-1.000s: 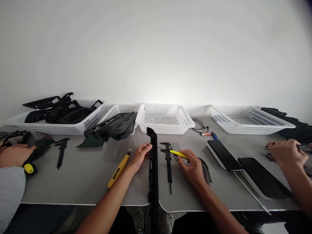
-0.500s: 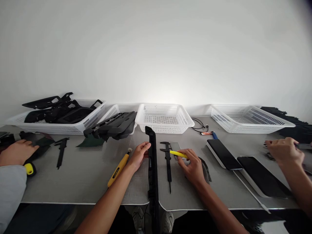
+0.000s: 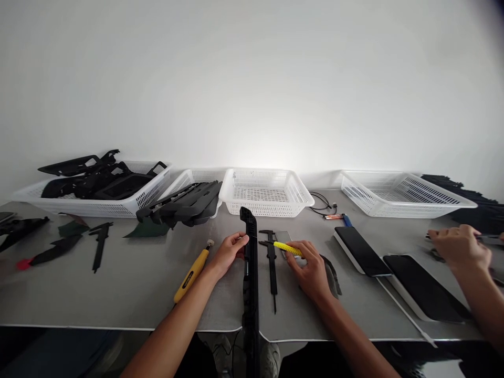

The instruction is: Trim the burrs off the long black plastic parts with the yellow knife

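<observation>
Clock centred on strip, 12 toward wall. Clamped between thumb and fingers of left hand (image 3: pixel 228 254): long black moulded plastic strip (image 3: pixel 251 286), running 12 to 6, near end poking past white-trimmed front table edge (image 3: pixel 110 329) at rounded corners. Cannot tell if touching tabletop. Fingers of right hand (image 3: pixel 314 268), at 2 o'clock, closed around slim yellow ribbed-handle tool (image 3: pixel 288 249); thin tip aimed toward 9, too fine to tell whether touching strip.

Tight at 3: black plastic caliper (image 3: pixel 272 270) just beside strip, also lengthwise 12 to 6, between strip and right hand. Crumpled dark grey cloth (image 3: pixel 334 278) partly behind right hand. Further along 3: two flat black-topped, white-sided slabs (image 3: pixel 363 251) (image 3: pixel 425 287), then co-worker's hand (image 3: pixel 464 247).

At 9: thick yellow-handled tool (image 3: pixel 191 275), close to left forearm. Widest stretch of grey tabletop (image 3: pixel 129 286) from there outward, up to second black caliper (image 3: pixel 100 249) nearer 10. At 12: white perforated plastic basket (image 3: pixel 263 210), front wall just beyond strip's far end. At 11: stack of dark grey plastic panels (image 3: pixel 189 205), jutting over edge of another white basket (image 3: pixel 179 181).
</observation>
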`<state>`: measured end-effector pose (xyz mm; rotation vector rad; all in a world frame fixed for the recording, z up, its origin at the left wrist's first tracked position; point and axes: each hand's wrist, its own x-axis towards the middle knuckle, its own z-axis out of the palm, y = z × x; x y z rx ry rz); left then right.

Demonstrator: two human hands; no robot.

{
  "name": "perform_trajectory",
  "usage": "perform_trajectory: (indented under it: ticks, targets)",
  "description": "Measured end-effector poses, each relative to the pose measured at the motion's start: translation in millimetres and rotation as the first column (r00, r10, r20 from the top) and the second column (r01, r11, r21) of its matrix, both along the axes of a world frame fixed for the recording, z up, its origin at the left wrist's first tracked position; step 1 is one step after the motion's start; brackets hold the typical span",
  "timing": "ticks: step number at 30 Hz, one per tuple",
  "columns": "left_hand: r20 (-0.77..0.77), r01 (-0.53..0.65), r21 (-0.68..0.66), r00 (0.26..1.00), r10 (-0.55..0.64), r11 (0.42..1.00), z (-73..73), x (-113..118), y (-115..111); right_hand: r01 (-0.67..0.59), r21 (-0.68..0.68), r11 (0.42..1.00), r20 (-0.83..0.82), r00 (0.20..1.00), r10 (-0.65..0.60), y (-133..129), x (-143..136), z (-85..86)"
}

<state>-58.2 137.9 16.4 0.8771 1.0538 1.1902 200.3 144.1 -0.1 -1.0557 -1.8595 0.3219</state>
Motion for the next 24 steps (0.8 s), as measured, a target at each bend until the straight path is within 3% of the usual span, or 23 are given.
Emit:
perform_trajectory:
  ticks: [12, 17, 24]
  targets:
    - [0.043, -0.106, 0.037, 0.994, 0.104, 0.994, 1.6, 0.2, 0.5, -0.075, 0.005, 0.997, 0.012, 0.997, 0.075, -0.7, -0.4, 2.0]
    - [0.064, -0.129, 0.026, 0.99, 0.127, 0.991, 2.9, 0.0, 1.3, -0.111, -0.094, 0.989, 0.032, 0.993, 0.114, -3.0, 0.7, 0.9]
    - [-0.003, 0.034, 0.046, 0.999, -0.034, 0.998, 2.6, -2.2, -1.5, -0.055, -0.192, 0.98, 0.011, 0.998, 0.058, -2.1, 0.1, -4.5]
